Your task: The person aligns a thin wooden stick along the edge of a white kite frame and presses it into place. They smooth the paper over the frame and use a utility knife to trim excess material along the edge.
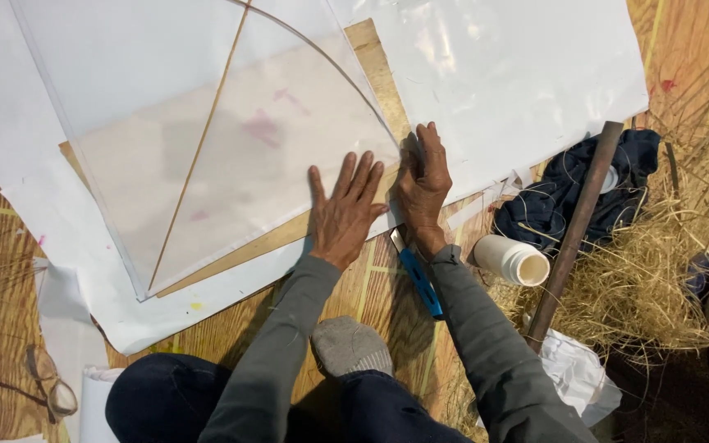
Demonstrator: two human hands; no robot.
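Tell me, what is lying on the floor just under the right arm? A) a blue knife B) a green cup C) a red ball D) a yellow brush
A: a blue knife lies on the wooden floor beneath the right wrist, while the right hand presses flat on the paper.

white kite sheet [248,139], blue cutter [418,283], grey sleeves [281,344]
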